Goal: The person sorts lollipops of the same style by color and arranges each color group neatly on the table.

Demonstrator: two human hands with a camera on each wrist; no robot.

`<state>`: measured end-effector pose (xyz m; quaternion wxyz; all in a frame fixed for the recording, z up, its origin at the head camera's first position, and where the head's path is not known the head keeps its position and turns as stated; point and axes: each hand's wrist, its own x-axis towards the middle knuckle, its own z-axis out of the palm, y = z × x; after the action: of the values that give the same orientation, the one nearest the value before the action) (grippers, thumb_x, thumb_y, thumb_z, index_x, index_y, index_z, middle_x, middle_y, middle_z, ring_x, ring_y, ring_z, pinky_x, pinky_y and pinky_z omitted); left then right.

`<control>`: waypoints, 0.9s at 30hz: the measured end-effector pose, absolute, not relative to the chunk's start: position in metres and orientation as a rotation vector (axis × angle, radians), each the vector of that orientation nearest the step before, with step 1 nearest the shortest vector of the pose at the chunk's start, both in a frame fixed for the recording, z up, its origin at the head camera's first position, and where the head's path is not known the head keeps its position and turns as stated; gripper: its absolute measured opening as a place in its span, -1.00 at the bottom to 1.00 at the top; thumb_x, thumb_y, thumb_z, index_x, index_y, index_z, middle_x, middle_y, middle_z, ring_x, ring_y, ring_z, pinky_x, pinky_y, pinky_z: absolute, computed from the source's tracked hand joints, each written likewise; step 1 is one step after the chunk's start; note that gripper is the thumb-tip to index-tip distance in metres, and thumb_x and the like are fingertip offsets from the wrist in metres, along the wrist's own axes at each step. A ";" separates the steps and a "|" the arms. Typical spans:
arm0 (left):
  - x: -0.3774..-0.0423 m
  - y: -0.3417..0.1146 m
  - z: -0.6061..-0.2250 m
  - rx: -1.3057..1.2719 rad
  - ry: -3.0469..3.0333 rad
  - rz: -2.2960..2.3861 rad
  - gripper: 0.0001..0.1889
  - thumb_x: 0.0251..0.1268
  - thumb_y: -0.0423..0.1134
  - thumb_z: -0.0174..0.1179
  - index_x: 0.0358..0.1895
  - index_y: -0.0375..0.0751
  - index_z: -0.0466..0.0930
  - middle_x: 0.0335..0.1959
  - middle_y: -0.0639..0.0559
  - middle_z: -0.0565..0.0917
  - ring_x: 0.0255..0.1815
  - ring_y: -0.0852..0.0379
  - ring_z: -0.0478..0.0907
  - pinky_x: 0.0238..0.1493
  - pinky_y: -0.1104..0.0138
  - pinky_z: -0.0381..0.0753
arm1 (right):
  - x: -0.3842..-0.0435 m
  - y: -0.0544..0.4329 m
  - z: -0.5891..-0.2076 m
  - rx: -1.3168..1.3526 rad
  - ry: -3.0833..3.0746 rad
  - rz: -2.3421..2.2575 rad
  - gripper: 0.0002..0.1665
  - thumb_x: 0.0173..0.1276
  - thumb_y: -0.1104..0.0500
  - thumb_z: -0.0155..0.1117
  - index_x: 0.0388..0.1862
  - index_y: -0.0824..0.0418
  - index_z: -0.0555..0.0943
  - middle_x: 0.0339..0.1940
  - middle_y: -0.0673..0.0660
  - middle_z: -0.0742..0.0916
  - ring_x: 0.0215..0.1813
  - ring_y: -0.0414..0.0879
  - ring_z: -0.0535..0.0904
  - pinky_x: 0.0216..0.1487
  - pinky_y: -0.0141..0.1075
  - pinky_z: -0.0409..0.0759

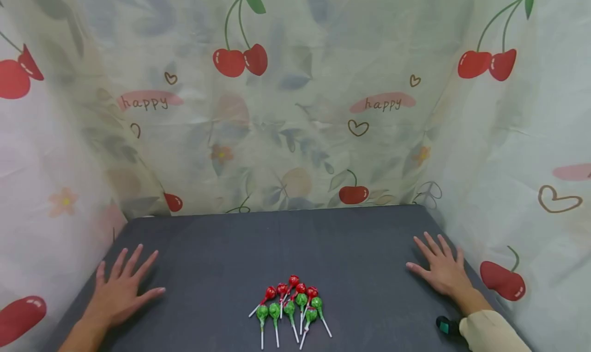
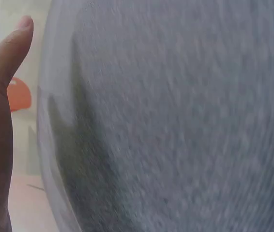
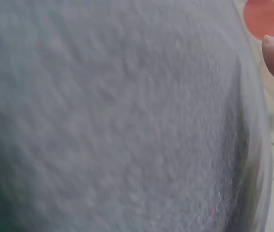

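Note:
In the head view my left hand [image 1: 119, 288] is spread over the left side of the dark grey table [image 1: 221, 254], fingers straight and apart. My right hand [image 1: 442, 270] lies spread in the same way near the table's right edge. Neither holds anything. Between them, at the front middle, is a cluster of lollipops: a back group in red wrappers, such as one red lollipop [image 1: 293, 280], and a front group in green wrappers, such as one green lollipop [image 1: 262, 312]. Most white sticks point toward the front. Each wrist view shows grey table surface and part of a hand.
Patterned curtains [image 1: 295, 85] with cherries, hearts and the word "happy" hang behind the table and along both sides. A dark wrist device [image 1: 447, 325] sits by the light right sleeve [image 1: 491, 331].

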<state>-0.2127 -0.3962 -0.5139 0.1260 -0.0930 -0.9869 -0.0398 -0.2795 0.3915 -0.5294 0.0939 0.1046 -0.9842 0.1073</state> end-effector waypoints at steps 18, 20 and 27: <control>-0.205 -0.328 -0.500 -0.476 -2.765 -0.467 -0.05 0.13 0.21 0.32 0.56 0.12 0.03 0.44 -0.23 0.24 0.31 -0.31 0.28 0.12 -0.27 0.22 | -0.266 0.324 -0.508 0.521 -2.812 0.612 -0.03 0.25 -0.25 0.32 0.52 0.10 0.22 0.52 0.29 0.22 0.47 0.36 0.04 0.15 0.46 0.08; -0.204 -0.319 -0.497 -0.508 -2.724 -0.503 -0.05 0.11 0.18 0.35 0.55 0.12 0.06 0.41 -0.21 0.30 0.29 -0.27 0.34 0.10 -0.24 0.28 | -0.264 0.314 -0.505 0.567 -2.786 0.680 -0.03 0.24 -0.20 0.35 0.51 0.13 0.23 0.50 0.31 0.24 0.45 0.36 0.07 0.14 0.46 0.10; -0.201 -0.288 -0.484 -0.591 -2.632 -0.640 -0.05 0.04 0.06 0.45 0.52 0.13 0.14 0.38 -0.08 0.39 0.29 -0.15 0.36 0.10 -0.21 0.29 | -0.257 0.274 -0.494 0.672 -2.715 0.894 -0.03 0.23 -0.06 0.42 0.52 0.16 0.19 0.49 0.33 0.25 0.44 0.33 0.10 0.21 0.39 0.11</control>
<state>-0.2006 -0.2879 -0.4839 0.1833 -0.2096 -0.9333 -0.2268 -0.2569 0.2741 -0.4936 0.1025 0.2278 -0.9197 0.3028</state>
